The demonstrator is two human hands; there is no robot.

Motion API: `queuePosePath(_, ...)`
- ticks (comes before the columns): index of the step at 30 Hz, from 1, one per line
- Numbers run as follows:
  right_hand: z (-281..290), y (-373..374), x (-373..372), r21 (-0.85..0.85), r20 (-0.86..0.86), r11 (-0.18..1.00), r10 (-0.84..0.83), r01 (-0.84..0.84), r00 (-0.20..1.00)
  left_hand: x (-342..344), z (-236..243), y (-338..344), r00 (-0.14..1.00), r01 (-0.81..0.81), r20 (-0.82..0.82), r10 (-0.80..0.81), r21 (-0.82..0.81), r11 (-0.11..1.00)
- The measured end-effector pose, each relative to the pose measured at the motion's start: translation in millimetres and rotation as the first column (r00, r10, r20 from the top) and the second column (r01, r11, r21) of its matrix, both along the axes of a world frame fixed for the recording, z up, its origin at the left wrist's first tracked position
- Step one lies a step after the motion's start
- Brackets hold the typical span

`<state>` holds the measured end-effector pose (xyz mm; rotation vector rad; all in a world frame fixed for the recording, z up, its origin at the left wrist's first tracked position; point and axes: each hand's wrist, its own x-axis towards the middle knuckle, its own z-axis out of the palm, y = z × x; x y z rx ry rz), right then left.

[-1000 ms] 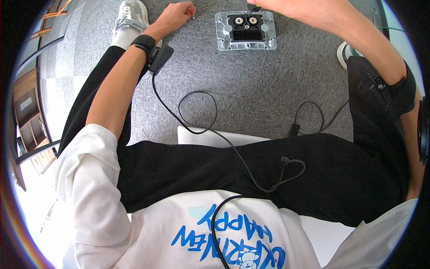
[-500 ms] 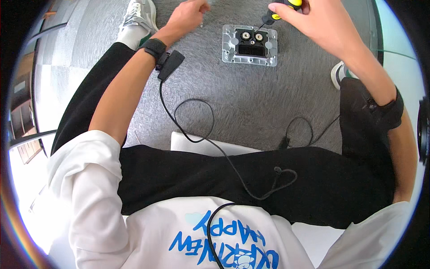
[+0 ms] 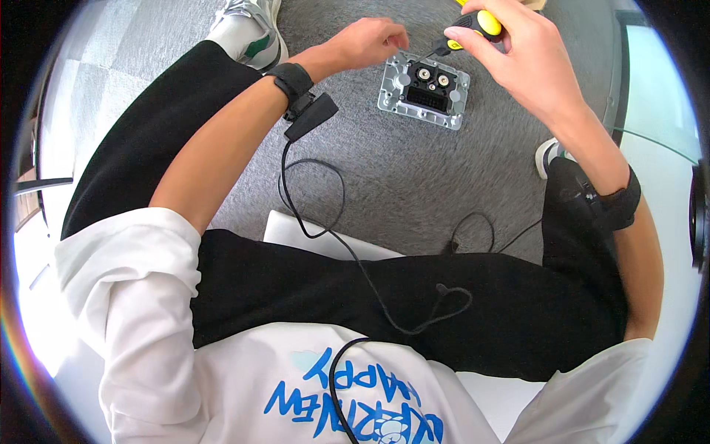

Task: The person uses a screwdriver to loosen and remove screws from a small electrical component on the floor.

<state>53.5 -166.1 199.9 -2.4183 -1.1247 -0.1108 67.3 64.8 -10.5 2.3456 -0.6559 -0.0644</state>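
A silver metal housing (image 3: 460, 98) lies on the grey floor, with a black connector block (image 3: 427, 99) and two round metal fittings in its middle. My right hand (image 3: 534, 65) grips a yellow-and-black screwdriver (image 3: 488, 22) by its handle. The shaft slants down to the left, its tip close to the housing's far edge; whether it touches is unclear. Beside that far left corner is my left hand (image 3: 370, 44), its fingers curled and drawn together near the tip. Anything small between those fingertips is too small to make out.
A black cable (image 3: 355, 259) runs from a device on my left wrist across my lap. Another thin cable (image 3: 492, 229) lies looped by my right leg. A white flat object (image 3: 296, 229) shows beyond my lap. My shoes flank the floor area.
My left hand has moved right to the housing's corner. The screwdriver tip has gone from the black block to the housing's far edge. The view has shifted and tilted slightly.
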Motion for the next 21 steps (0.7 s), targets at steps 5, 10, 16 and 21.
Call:
queuePosePath(5,-11.3,2.0,7.2,0.014,-0.019,0.999,0.039,-0.039,0.999,-7.9,-5.3,-5.2,0.999,0.026,-0.047,-0.026,-0.014,1.000)
queuePosePath(10,-12.8,4.5,6.2,-0.050,-0.093,0.999,0.000,-0.005,0.996,-11.4,-9.2,-7.1,0.999,0.008,-0.041,-0.009,-0.017,1.000)
queuePosePath(16,-13.9,4.8,12.0,-0.093,-0.066,0.996,-0.025,0.019,0.998,-12.2,-6.6,-13.2,0.996,-0.036,-0.079,0.037,0.018,0.999)
queuePosePath(21,-24.4,0.1,20.3,-0.083,0.005,0.995,-0.049,0.049,0.999,-12.2,-7.7,-9.7,0.998,-0.019,-0.051,0.019,0.006,1.000)
